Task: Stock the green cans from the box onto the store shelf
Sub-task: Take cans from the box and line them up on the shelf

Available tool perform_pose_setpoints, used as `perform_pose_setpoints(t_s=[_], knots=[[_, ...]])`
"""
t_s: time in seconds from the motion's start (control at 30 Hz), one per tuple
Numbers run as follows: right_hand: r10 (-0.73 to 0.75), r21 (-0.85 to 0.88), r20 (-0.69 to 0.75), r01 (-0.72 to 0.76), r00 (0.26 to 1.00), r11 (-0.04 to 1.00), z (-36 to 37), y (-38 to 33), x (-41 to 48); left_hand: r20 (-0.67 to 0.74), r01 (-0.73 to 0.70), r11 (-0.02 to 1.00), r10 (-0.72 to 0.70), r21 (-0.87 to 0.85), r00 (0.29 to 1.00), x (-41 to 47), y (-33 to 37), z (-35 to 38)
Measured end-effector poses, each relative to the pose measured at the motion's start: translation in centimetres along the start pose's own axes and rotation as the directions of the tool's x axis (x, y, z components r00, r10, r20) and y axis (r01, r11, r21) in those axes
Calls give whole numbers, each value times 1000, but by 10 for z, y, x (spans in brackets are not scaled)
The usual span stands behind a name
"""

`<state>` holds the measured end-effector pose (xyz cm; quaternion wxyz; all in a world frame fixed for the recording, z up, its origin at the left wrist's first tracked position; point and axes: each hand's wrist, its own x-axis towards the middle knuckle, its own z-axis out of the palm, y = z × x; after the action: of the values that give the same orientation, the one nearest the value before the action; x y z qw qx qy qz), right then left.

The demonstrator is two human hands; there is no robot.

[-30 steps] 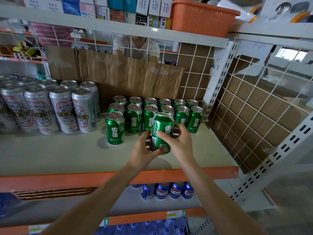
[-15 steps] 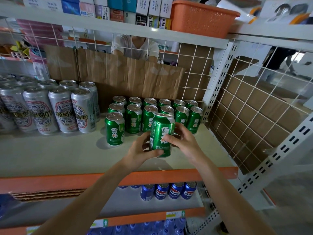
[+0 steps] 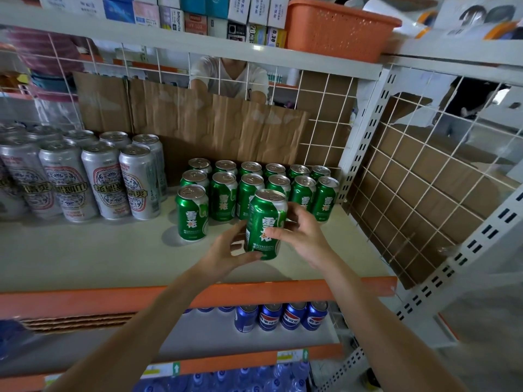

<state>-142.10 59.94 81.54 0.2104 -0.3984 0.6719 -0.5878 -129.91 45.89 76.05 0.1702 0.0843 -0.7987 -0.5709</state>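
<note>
Green beer can [image 3: 265,222] is now turned label-forward; fingers of the left hand [image 3: 226,254] and right hand [image 3: 304,236] curl round it over the shelf [image 3: 85,258], ready for front-row placement

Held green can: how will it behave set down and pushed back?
The green can looks stiff: no dent under the left hand or right hand. Glossy wall, probably slick. Top looks unopened, so likely full; upright on the flat shelf it should slide rather than tip.
</note>
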Motion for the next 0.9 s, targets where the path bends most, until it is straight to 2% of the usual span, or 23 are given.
perform_pose_setpoints(t_s=[0.1,0.17,0.23,0.37,0.5,0.9], knots=[[7,7,-19,-7,1000,1000,4,8,4,24,73,962,-82,261,996,-11,-11,-11],[27,4,-34,-26,999,1000,7,13,8,67,110,899,-152,423,986,-20,-20,-21],[46,-4,-49,-46,998,999,11,20,13,102,71,804,-161,591,982,-28,-29,-29],[99,-36,-52,-101,994,994,21,32,23,137,-1,653,-157,757,978,-37,-39,-41],[132,-66,-44,-135,990,989,33,39,32,146,-25,591,-158,806,977,-42,-36,-44],[111,-154,-29,-114,993,982,60,45,61,117,-37,580,-100,814,988,-43,-41,-47]])
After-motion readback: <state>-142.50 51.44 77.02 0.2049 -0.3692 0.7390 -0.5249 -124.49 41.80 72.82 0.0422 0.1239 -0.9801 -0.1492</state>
